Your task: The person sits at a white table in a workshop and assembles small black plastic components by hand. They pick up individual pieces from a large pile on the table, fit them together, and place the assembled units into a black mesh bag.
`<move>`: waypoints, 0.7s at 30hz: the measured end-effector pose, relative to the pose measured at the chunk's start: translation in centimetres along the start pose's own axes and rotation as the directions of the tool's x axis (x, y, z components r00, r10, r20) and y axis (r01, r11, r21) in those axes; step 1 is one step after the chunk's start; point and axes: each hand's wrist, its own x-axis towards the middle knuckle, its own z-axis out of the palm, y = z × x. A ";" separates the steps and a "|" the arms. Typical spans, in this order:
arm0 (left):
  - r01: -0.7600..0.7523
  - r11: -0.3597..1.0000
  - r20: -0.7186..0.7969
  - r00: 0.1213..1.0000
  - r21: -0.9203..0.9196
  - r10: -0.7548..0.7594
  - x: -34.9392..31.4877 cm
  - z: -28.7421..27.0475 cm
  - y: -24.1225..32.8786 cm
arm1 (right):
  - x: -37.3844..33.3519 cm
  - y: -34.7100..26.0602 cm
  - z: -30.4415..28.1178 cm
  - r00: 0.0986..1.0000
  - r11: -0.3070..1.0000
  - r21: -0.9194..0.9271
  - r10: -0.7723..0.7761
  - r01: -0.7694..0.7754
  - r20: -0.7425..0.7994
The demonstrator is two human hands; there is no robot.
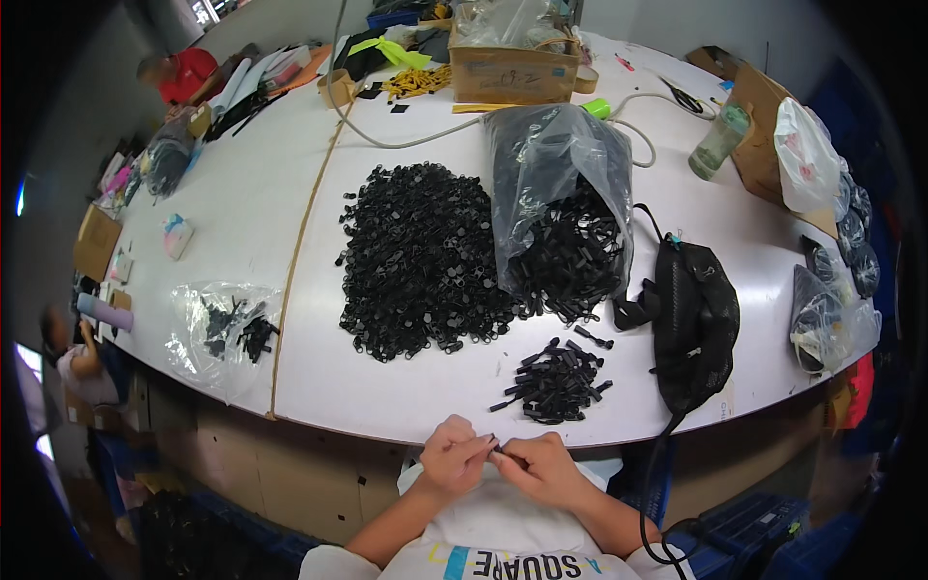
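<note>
My left hand and my right hand meet in front of the table's near edge. Both are closed, fingertips pinching a small black piece between them; most of it is hidden, so its exact kind does not show. Just beyond my hands lies a small heap of black pull tabs with stubby ends. Farther off, a clear plastic bag spills more of these tabs. To its left spreads a large pile of small black pieces with loops, like zipper sliders.
A black pouch with a strap lies at right. A plastic bag with black pieces sits at left. Behind stand a cardboard box, a grey cable and a bottle. Two other people are at the far left.
</note>
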 end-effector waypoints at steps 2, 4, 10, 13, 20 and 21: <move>-0.144 0.986 0.113 0.984 0.080 0.134 1.9 0.1 -0.7 | 0.3 0.4 -0.2 0.998 0.995 0.074 0.065 -0.065 0.005; -0.232 0.971 0.279 0.938 0.064 0.206 4.6 -0.5 -0.6 | 0.2 0.9 -0.7 0.994 0.991 0.082 0.105 -0.106 0.021; -0.065 0.992 0.687 0.726 0.108 -0.027 5.9 -1.4 -0.6 | 0.6 1.5 -2.2 0.912 0.782 -0.489 -0.403 0.387 0.078; -0.150 0.989 0.759 0.646 0.020 0.083 7.2 -2.1 -0.9 | 0.5 2.2 -2.2 0.875 0.722 -0.524 -0.472 0.452 0.104; -0.236 0.971 0.667 0.729 0.038 0.151 7.8 -3.3 -2.3 | 1.1 2.8 -2.7 0.878 0.742 -0.504 -0.472 0.442 0.077; -0.240 0.970 0.638 0.753 0.040 0.159 7.7 -3.1 -2.0 | 1.0 2.7 -3.3 0.899 0.775 -0.483 -0.432 0.408 0.067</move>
